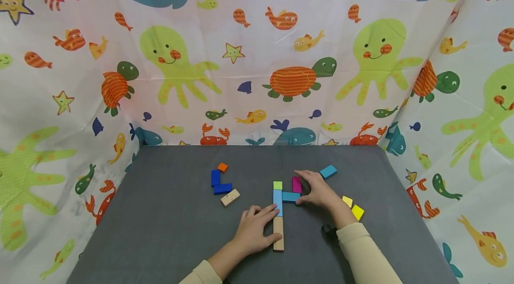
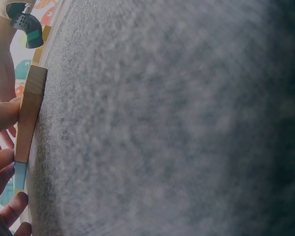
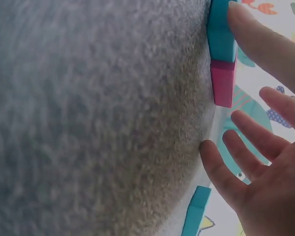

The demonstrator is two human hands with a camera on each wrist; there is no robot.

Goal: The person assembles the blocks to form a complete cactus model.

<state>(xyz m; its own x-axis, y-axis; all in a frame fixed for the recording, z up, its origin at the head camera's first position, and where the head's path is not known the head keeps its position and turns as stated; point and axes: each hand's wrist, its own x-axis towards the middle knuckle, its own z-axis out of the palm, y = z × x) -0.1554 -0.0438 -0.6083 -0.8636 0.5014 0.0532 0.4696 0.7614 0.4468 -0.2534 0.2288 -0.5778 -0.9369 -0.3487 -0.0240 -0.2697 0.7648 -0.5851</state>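
In the head view a column of blocks runs away from me: a plain wooden block (image 1: pixel 278 233), a light blue block (image 1: pixel 278 202) and a light green block (image 1: pixel 278 185). My left hand (image 1: pixel 254 230) lies at its left side, thumb on the wooden block and fingertips at the light blue one. A teal block (image 1: pixel 291 197) juts right from the column, with a magenta block (image 1: pixel 296 183) behind its right end. My right hand (image 1: pixel 320 192) touches the teal block with its thumb (image 3: pixel 248 27); its other fingers are spread beyond the magenta block, gripping nothing.
At the left lie an orange block (image 1: pixel 222 167), two dark blue blocks (image 1: pixel 215 178) and another wooden block (image 1: pixel 230 198). A second teal block (image 1: pixel 328 171) lies behind my right hand. Yellow blocks (image 1: pixel 357 212) sit beside the right wrist. Patterned cloth borders the grey table (image 1: pixel 160 230).
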